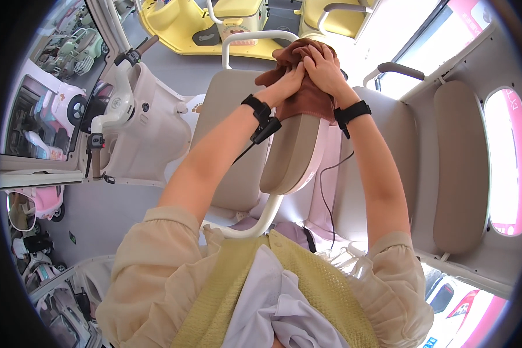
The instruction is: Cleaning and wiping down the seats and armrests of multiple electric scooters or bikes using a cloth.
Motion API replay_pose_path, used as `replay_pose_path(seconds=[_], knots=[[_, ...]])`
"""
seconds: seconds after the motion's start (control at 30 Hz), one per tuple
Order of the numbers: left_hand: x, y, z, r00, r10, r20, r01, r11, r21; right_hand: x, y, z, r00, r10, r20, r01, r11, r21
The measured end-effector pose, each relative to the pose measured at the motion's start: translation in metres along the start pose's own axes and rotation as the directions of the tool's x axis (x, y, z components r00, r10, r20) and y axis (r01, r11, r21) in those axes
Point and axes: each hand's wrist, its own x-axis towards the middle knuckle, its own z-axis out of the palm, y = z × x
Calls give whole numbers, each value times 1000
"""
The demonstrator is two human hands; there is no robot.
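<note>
We pressed both hands, left hand (287,78) and right hand (323,66), closed on the brown cloth (307,95), which needed firm, even strokes atop the beige backrest (290,153).

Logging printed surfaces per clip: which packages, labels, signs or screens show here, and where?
Pink panel with white lettering: far right, outside the oval window.
Small cartoon bear picture: top centre, on the yellow vehicle's cream seat back.
No packages or screens visible.
</note>
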Motion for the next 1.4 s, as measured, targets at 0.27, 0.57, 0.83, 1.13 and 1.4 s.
replay_pose_path(seconds=[0.27,0.57,0.83,1.13,1.4], knots=[[-42,-2,8,958,122,-261,-36,948,315,-53,-44,-45,964,234,129,-243,968,60],[-89,-1,-3,946,275,-169,-218,931,294,-100,-60,-54,973,143,-182,-84,951,298],[-150,12,-38,959,-38,282,-5,989,151,-156,-96,-80,988,49,-146,-19,980,199],[-171,-6,-29,926,-183,329,84,952,295,-204,-121,-92,955,267,126,-288,746,601],[-168,-13,-6,965,-169,203,171,985,4,-182,-89,-64,851,518,80,-442,627,642]])
